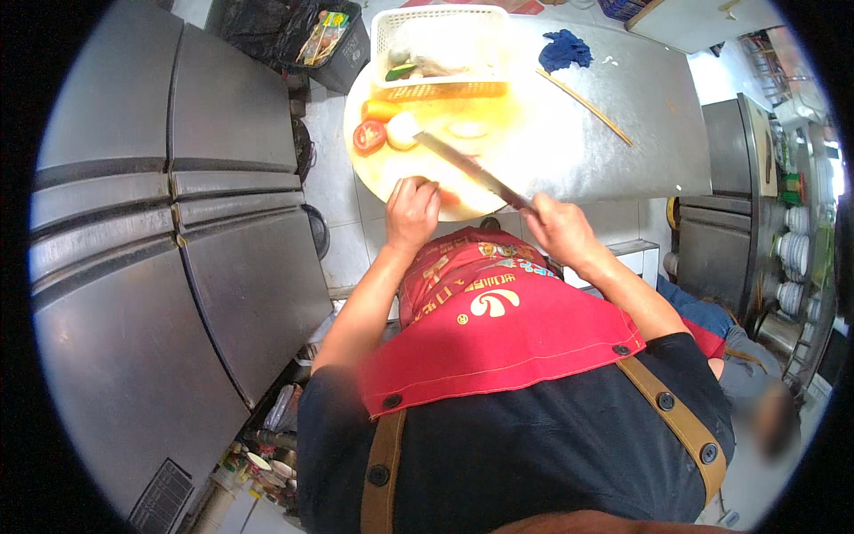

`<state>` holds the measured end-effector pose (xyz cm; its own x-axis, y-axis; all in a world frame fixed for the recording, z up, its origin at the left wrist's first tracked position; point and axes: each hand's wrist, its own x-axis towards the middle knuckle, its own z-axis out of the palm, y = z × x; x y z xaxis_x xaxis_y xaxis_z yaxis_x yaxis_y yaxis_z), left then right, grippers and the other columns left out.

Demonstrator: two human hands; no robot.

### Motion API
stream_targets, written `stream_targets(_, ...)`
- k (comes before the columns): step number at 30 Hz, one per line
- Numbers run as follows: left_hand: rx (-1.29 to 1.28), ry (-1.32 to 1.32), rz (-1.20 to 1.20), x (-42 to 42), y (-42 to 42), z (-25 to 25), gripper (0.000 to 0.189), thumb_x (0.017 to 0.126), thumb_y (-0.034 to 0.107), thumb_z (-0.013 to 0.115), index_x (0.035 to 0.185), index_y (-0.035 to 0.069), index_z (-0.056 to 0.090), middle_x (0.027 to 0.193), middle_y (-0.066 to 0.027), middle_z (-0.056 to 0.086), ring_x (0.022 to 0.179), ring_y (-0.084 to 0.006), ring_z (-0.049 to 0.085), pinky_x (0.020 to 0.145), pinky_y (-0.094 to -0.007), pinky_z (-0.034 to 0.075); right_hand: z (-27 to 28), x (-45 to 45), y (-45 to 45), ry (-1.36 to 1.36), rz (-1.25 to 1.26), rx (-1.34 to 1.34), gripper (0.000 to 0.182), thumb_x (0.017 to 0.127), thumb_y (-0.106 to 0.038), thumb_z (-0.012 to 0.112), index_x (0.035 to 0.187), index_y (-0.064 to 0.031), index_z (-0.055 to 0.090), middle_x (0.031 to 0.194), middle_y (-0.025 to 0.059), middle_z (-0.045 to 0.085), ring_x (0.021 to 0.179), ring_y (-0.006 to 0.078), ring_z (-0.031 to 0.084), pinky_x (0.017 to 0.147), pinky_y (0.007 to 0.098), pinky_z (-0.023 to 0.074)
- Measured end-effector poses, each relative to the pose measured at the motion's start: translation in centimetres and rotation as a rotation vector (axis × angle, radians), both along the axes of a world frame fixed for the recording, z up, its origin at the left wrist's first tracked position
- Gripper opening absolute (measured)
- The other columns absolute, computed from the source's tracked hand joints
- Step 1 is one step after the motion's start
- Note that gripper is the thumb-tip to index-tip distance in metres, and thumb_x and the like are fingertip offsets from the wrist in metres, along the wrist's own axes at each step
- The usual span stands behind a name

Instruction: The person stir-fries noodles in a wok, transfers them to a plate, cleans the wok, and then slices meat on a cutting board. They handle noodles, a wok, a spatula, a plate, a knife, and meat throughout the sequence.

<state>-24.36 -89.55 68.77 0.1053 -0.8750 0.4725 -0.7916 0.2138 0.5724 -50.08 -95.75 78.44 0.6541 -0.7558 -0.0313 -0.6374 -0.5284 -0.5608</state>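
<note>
My right hand [560,230] grips the handle of a kitchen knife [467,165], its blade slanting up and left above the round cutting board [380,175]. My left hand [412,212] is at the board's near edge with its fingers curled. Glare hides whether those fingers hold anything. A reddish patch [452,197] shows on the board just right of them; what it is I cannot tell. Toward the board's left side sit a halved tomato [369,137], a carrot piece [380,110] and a pale round vegetable [402,131], which the knife tip almost meets in view.
A white plastic basket [440,81] holding vegetables and a bag stands at the board's far side. On the metal table [640,87] lie a dark blue cloth [565,50] and a chopstick-like stick [585,107]. A bin [347,57] and steel refrigerator doors [233,100] flank the left. Another person [750,354] is behind, right.
</note>
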Motion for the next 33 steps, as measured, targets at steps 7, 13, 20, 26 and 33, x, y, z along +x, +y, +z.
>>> stream_targets(7, 0.318, -0.176, -0.275, -0.8, -10.2, -2.2, 0.015, 0.084, 0.011, 0.059, 0.092, 0.0, 0.066, 0.089, -0.017, 0.062, 0.088, -0.0339, 0.06, 0.079, -0.0417, 0.05, 1.3, -2.1, -0.1, -0.052, -0.238, 0.023, 0.023, 0.093, -0.018, 0.06, 0.084, -0.0005, 0.048, 0.068, 0.0247, 0.06, 0.066, 0.0453, 0.06, 0.057, 0.0502, 0.0463)
stream_targets(13, 0.172, 0.229, 0.08, 5.8, -5.8, -1.0, 0.014, 0.086, 0.004, 0.061, 0.097, 0.003, 0.069, 0.1, -0.0192, 0.063, 0.09, -0.0306, 0.062, 0.08, -0.0375, 0.05, 0.7, -1.8, 1.2, 0.015, -0.125, 0.203, 0.025, 0.093, -0.022, 0.058, 0.085, 0.0001, 0.049, 0.071, 0.0261, 0.06, 0.068, 0.0467, 0.06, 0.059, 0.0515, 0.0463)
stream_targets(20, -0.02, 0.061, 0.32, 4.4, 2.3, 3.2, 0.025, 0.075, -0.001, 0.07, 0.099, 0.007, 0.072, 0.092, -0.0085, 0.06, 0.089, -0.0258, 0.06, 0.076, -0.0354, 0.051, -2.9, 0.7, 0.9, 0.292, 0.15, 0.233, 0.023, 0.092, -0.024, 0.058, 0.088, -0.0014, 0.055, 0.073, 0.0254, 0.062, 0.073, 0.0446, 0.062, 0.066, 0.0535, 0.0481)
stream_targets(26, -0.058, -0.09, 0.044, -0.7, 2.0, -3.6, 0.024, 0.075, -0.001, 0.068, 0.099, 0.005, 0.069, 0.093, -0.0103, 0.059, 0.09, -0.0281, 0.058, 0.075, -0.0363, 0.052, -3.1, 0.4, -0.4, 0.276, 0.032, 0.212, 0.023, 0.092, -0.023, 0.058, 0.089, -0.0006, 0.055, 0.073, 0.0255, 0.062, 0.073, 0.0447, 0.062, 0.066, 0.0524, 0.0483)
stream_targets(33, -0.035, -0.017, 0.044, -1.0, 3.7, -2.9, 0.023, 0.073, -0.002, 0.069, 0.095, 0.002, 0.066, 0.096, -0.0111, 0.06, 0.092, -0.0287, 0.058, 0.078, -0.0364, 0.051, 0.0, -0.1, 0.7, 0.303, 0.007, 0.186, 0.023, 0.092, -0.022, 0.057, 0.087, -0.0008, 0.051, 0.072, 0.0257, 0.061, 0.073, 0.0463, 0.061, 0.064, 0.0533, 0.0461)
